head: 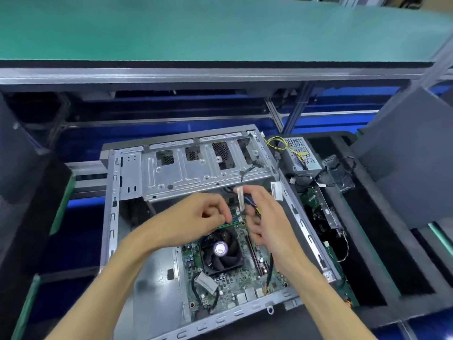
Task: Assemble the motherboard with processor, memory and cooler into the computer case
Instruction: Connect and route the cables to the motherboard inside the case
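An open grey computer case (111, 217) lies flat in front of me. Inside it sits the green motherboard (230, 278) with a black cooler fan (221, 251) on top and a memory stick (230, 224) just beyond the fan. My left hand (196, 217) hovers over the board's far edge with fingers curled, its tips near the memory stick. My right hand (264, 217) is beside it, pinching a bundle of cables (252, 204) with a white tag (240, 197). The processor is hidden under the cooler.
A metal drive cage (196, 168) fills the far half of the case. To the right, on black foam (367, 241), lie a power supply (299, 153) with yellow wires, loose black cables and another green board (313, 200). A green shelf (220, 28) hangs overhead.
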Available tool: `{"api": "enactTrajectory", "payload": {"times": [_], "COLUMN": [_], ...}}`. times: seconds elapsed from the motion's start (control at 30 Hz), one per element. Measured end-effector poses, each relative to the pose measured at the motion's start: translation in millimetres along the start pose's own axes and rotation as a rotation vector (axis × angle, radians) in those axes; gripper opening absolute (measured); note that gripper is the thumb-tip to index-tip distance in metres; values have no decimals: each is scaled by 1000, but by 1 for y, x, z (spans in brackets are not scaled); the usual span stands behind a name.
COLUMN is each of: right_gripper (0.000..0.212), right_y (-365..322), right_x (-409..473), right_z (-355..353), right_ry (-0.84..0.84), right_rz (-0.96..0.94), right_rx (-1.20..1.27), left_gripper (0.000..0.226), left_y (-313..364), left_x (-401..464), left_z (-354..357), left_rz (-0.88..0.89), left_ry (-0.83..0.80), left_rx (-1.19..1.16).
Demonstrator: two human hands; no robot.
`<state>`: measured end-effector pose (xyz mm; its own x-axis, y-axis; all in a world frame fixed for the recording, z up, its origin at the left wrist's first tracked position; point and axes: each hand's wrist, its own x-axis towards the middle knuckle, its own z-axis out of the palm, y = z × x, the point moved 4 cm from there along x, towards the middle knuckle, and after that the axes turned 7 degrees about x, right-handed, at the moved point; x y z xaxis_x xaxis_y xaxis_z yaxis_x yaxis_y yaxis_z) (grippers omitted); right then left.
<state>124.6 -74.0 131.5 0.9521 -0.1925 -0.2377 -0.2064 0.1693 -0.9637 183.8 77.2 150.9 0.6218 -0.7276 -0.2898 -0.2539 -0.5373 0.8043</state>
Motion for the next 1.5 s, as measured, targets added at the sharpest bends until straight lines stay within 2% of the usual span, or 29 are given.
{"api": "enactTrajectory", "payload": {"times": [0.1, 0.13, 0.2, 0.27, 0.3, 0.43, 0.6, 0.67, 0.77, 0.87, 0.97, 1.1, 1.2, 1.27, 1.4, 1.5], "right_gripper": [22, 21, 20, 20, 20, 20, 32, 36, 25, 38, 42, 50, 56, 52, 45, 38], "right_y": [-2, -1, 0, 1, 3, 11, 14, 15, 14, 14, 14, 18, 23, 26, 29, 28], "right_x": [0, -1, -5, -9, -9, -5, 1, 1, -3, -6, -6, -5, -5, -5, -5, -7], "right_z": [1, 2, 3, 4, 5, 4, 2, 4, 9, 13, 14, 12, 12, 13, 13, 14], "right_ry": [-24, -46, -81, -90, -89, -98, -96, -100, -135, -165, -158, -126, -130, -138, -143, -142], "right_rz": [-173, -204, -243, -273, -282, -236, -168, -157, -143, -62, -2, 0, 17, 16, 17, 19], "right_rx": [-264, -312, -325, -334, -342, -294, -163, -149, -136, -20, 65, -6, -49, -74, -101, -202], "left_gripper": [12, 8, 4, 13, 17, 24, 30, 24, 19, 18, 14, 14, 23, 31, 33, 33], "left_y": [-1, -1, 1, 9, 13, 25, 22, 23, 22, 21, 22, 19, 17, 18, 19, 18], "left_x": [0, 1, 2, 2, 2, 2, 2, 3, 5, 5, 4, 3, 2, 1, 0, 1], "left_z": [4, 1, -10, -18, -19, -13, -11, -9, -9, -8, -6, -5, -3, -1, 0, -1], "left_rz": [-29, -36, -26, 41, 88, 242, 297, 291, 280, 326, 352, 351, 322, 307, 302, 272], "left_ry": [-71, -32, 151, 307, 323, 256, 173, 214, 315, 341, 335, 271, 142, 67, 64, 101], "left_rx": [72, 121, 187, 60, -34, -224, -278, -303, -340, -416, -588, -767, -869, -975, -1187, -1259]}}
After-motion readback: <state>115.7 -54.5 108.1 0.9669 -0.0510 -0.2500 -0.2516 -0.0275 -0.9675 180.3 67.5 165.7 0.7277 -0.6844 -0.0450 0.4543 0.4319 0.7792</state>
